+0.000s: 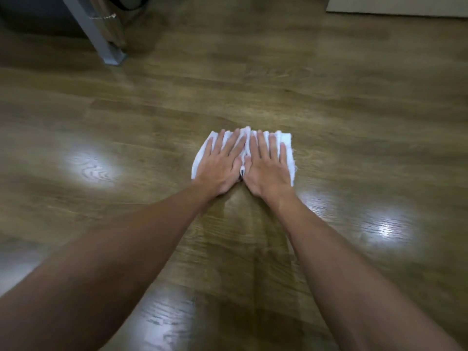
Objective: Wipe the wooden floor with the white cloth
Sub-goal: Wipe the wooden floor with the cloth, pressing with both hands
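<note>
Cloth first: the white cloth (287, 153) lies spread flat on the wooden floor (329, 102), about midway across the boards and well clear of the grey metal leg (101, 36) at the far left. It looks light, soft and limp, likely to bunch or fold under a push instead of sliding as a sheet, and the floor's glossy sheen suggests it will glide easily. Flat pressure over most of its area seems the best hold, which is what both hands give it. The left hand (220, 168) and right hand (268, 171) lie palm down side by side on it, fingers straight and slightly spread, curled round nothing.

Much of the cloth is covered by the hands; only its far edge and side margins show. A small dark mark sits between the thumbs, too small to identify. Motion blur softens the floor's grain, so any dirt or damp cannot be judged. A pale panel at the far right corner is cut off.
</note>
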